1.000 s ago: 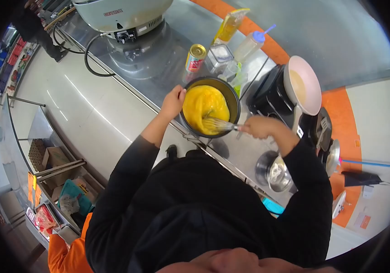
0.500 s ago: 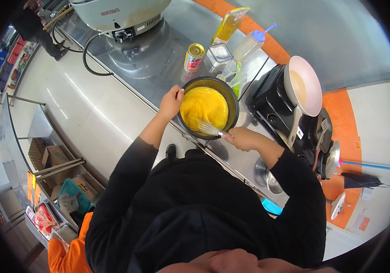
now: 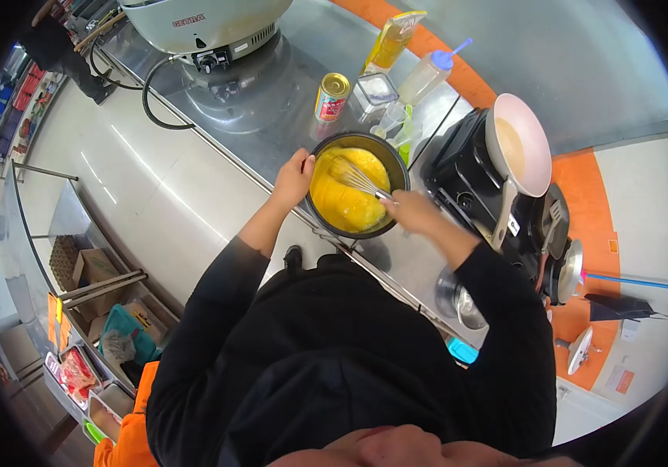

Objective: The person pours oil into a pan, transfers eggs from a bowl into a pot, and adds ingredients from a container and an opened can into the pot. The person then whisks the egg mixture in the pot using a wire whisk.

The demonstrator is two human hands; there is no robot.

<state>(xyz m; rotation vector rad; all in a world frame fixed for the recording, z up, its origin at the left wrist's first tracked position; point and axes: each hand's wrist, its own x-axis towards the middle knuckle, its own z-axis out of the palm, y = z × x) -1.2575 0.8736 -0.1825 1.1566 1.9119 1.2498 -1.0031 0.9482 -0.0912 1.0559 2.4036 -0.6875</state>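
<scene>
A dark round pot [image 3: 401,167] holds a bright yellow liquid [image 3: 357,212] with some froth at its lower edge. My left hand [image 3: 295,180] grips the pot's rim at the left side. A metal whisk [image 3: 365,184] is in my right hand [image 3: 413,210], which comes in from the pot's right side; its wires dip into the liquid near the pot's middle. Just beyond the pot are a tin can [image 3: 332,97], a square container of white powder [image 3: 376,91] and a clear measuring cup [image 3: 393,118].
A pink pan [image 3: 532,148] rests on a black stove [image 3: 458,167] at the right. Metal bowls [image 3: 468,307] sit nearer me. A squeeze bottle [image 3: 426,79], a yellow pouch [image 3: 393,43] and a large cooker [image 3: 202,27] are farther back. Two people [image 3: 61,50] [image 3: 130,436] are at left.
The whisk has moved up and away from me through the liquid, and my right hand has risen with it. My left hand stays on the rim. The orange sleeve at lower left has shifted.
</scene>
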